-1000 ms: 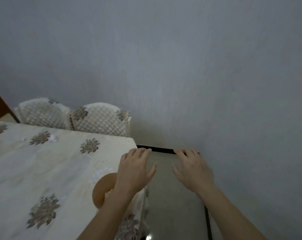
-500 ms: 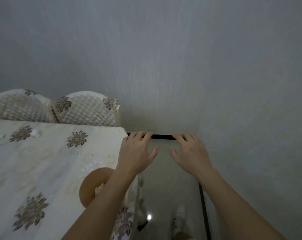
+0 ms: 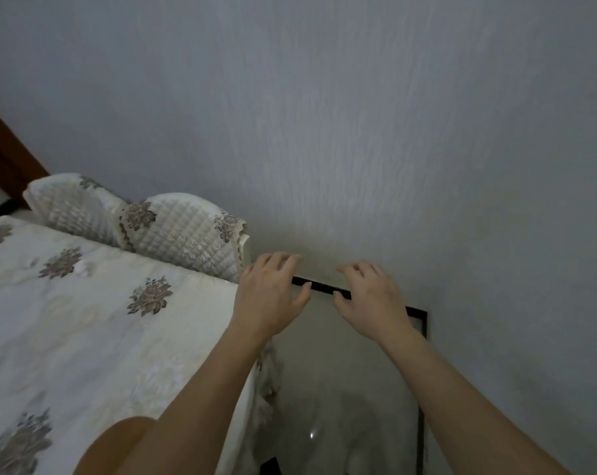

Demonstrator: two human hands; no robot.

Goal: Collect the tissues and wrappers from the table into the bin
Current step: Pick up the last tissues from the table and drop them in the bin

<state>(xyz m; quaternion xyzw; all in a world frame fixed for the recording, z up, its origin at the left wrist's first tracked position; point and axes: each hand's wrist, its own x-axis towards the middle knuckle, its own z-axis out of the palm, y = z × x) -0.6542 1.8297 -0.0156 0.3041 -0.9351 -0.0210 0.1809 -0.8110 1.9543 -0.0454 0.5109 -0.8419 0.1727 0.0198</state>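
Note:
My left hand [image 3: 271, 296] and my right hand [image 3: 372, 299] are stretched out side by side, palms down, fingers spread and holding nothing. They hover past the table's right corner, over the floor beside the wall. The table [image 3: 94, 337] wears a cream cloth with brown flower patches. A small white crumpled bit that may be a tissue [image 3: 83, 269] lies on the cloth at the far left. A round tan object [image 3: 118, 443], partly hidden under my left forearm, sits at the table's near edge. No bin is in view.
Two chairs with quilted cream covers [image 3: 183, 234] stand at the table's far side against the grey wall [image 3: 358, 132]. A black skirting strip [image 3: 324, 287] runs along the wall's foot. Glossy pale floor [image 3: 341, 389] fills the gap between table and wall.
The view has swung so the table sits lower left and the tan object has slid toward the bottom edge. Both hands have stayed open and side by side, slightly more curled.

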